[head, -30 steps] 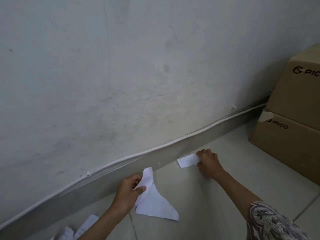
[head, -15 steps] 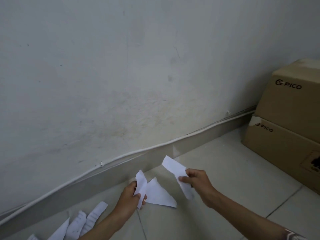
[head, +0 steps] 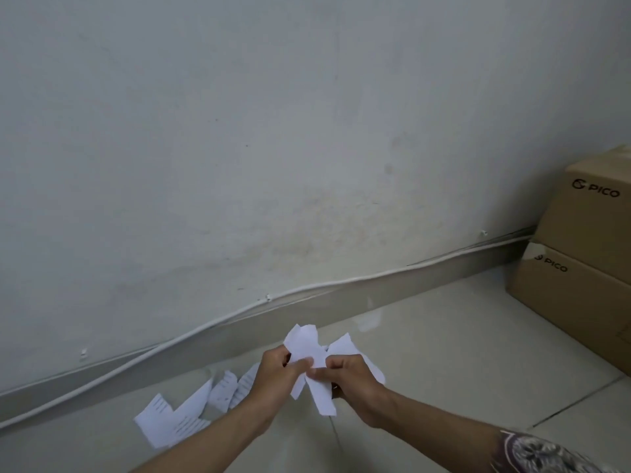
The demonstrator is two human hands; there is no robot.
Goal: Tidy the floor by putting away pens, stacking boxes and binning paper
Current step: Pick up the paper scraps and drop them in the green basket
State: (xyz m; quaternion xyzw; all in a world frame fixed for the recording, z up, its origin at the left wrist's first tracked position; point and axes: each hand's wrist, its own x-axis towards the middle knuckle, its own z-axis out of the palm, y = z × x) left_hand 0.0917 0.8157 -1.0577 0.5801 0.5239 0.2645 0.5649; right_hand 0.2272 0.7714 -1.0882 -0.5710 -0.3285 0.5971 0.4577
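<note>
Pale floor tiles [head: 444, 336] meet a grey wall in the lower half of the frame. At lower centre the left hand [head: 273, 372] and right hand [head: 351, 380] meet, both pinching the white paper scraps [head: 307, 349] between them. More torn paper [head: 191, 411] lies lower left, nearer the left hand, strips pointing up-right. Stacked boxes [head: 580, 268] sit at right.

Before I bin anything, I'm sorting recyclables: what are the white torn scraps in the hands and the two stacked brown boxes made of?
The white torn scraps look like thin matte printer paper: ragged edges, bending limply. The two stacked brown boxes look like plain matte cardboard, printed with a PICO logo.
</note>
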